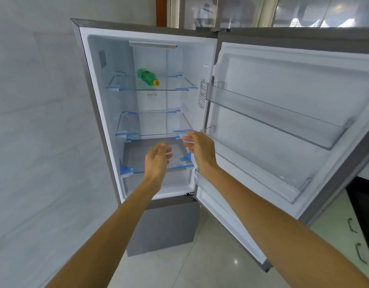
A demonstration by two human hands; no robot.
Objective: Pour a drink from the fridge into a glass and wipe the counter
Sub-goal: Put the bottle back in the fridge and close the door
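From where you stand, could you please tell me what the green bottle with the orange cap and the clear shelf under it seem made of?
The green bottle with the orange cap looks like glossy translucent plastic: light shows through its body. The clear shelf under it appears to be glass, see-through with a thin dark edge.

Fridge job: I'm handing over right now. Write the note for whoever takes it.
Left hand: open, nothing in its grip, in front of the lower shelves.
Right hand: open, empty, beside it.
Green bottle lies on its side on the top shelf, orange cap forward.
Done: fridge door open.
Left: take bottle, pour into glass, wipe counter; no glass in view.
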